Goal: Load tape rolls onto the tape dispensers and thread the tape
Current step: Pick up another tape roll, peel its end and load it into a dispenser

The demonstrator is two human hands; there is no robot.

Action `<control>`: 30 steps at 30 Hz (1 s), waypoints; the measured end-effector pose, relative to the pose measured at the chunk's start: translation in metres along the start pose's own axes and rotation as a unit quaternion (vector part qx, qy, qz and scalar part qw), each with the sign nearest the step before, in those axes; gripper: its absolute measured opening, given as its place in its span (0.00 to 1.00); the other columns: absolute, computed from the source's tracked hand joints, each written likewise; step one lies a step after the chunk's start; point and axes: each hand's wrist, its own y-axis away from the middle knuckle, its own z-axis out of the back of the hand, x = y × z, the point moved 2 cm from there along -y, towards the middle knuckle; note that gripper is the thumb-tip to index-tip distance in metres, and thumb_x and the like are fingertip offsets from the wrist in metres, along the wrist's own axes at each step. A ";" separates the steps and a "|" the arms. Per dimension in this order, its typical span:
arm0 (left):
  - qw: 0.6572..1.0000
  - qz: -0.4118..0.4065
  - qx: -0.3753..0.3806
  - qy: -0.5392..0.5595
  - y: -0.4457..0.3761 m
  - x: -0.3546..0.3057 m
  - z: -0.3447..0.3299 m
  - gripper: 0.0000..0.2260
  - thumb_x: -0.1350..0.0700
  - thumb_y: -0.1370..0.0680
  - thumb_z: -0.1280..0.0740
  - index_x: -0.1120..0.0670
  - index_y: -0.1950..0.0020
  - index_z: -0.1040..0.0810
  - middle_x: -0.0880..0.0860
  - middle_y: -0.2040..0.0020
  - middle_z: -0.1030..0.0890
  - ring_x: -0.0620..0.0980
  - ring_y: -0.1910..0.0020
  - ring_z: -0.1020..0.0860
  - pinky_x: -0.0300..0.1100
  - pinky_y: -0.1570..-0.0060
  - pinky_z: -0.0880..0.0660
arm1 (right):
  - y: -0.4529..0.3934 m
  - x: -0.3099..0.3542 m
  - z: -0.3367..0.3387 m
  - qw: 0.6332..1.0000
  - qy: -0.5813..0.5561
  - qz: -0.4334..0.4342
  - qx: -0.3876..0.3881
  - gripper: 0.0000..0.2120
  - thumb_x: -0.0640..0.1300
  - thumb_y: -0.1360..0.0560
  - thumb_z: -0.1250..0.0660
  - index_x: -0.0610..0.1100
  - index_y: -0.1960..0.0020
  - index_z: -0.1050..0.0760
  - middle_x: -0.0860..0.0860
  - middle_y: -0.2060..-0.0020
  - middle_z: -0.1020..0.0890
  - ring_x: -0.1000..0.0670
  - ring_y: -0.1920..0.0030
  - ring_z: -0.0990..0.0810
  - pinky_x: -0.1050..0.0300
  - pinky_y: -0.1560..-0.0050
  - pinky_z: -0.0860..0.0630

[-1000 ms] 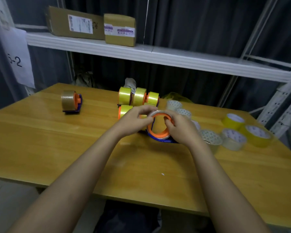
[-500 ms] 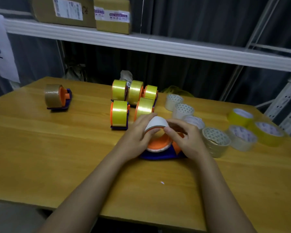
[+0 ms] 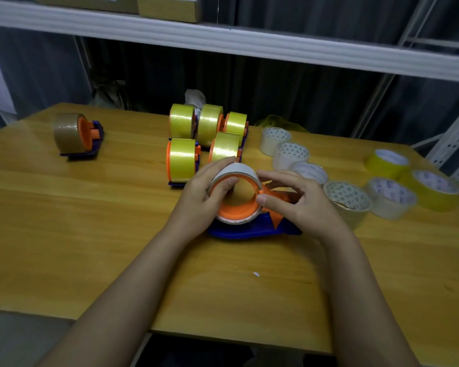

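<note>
A blue and orange tape dispenser (image 3: 252, 229) lies in the middle of the wooden table (image 3: 90, 234), with a whitish tape roll (image 3: 239, 170) sitting on its orange hub. My left hand (image 3: 204, 197) grips that roll from the left, thumb on the hub's rim. My right hand (image 3: 300, 200) holds the dispenser's orange front part, thumb against the roll's right edge. Several dispensers loaded with yellow tape (image 3: 182, 160) stand just behind. A dispenser with brown tape (image 3: 74, 133) stands at the far left.
Several loose clear rolls (image 3: 292, 154) and yellow rolls (image 3: 387, 162) lie along the right of the table. A white shelf (image 3: 223, 41) carrying cardboard boxes (image 3: 167, 6) runs overhead behind the table. A small white scrap (image 3: 256, 274) lies on the table near me.
The dispenser has come down to rest on the table nearer me. Both hands have stayed on it, and my left hand has turned round the roll.
</note>
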 end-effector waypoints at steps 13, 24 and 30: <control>0.989 0.065 -0.096 0.094 0.005 -0.004 0.006 0.18 0.44 0.31 0.28 0.48 0.45 0.27 0.47 0.44 0.22 0.44 0.43 0.22 0.47 0.47 0.22 | -0.001 -0.002 -0.008 0.998 -0.043 -0.022 0.036 0.23 0.53 0.30 0.30 0.58 0.36 0.29 0.57 0.43 0.23 0.58 0.40 0.25 0.63 0.41 0.27; 0.999 0.005 -0.027 0.021 0.008 -0.008 0.006 0.20 0.47 0.21 0.43 0.51 0.31 0.28 0.44 0.37 0.24 0.37 0.36 0.28 0.35 0.39 0.28 | 0.000 -0.004 -0.011 0.998 -0.051 -0.023 0.013 0.23 0.46 0.27 0.30 0.59 0.35 0.31 0.65 0.45 0.24 0.64 0.42 0.26 0.70 0.42 0.28; 0.998 -0.035 -0.052 -0.012 0.011 -0.007 0.005 0.17 0.56 0.19 0.40 0.54 0.31 0.28 0.51 0.34 0.24 0.42 0.35 0.28 0.31 0.42 0.28 | 0.000 -0.002 -0.014 0.998 -0.051 -0.021 0.009 0.22 0.42 0.26 0.29 0.60 0.38 0.31 0.64 0.46 0.25 0.62 0.42 0.27 0.67 0.43 0.29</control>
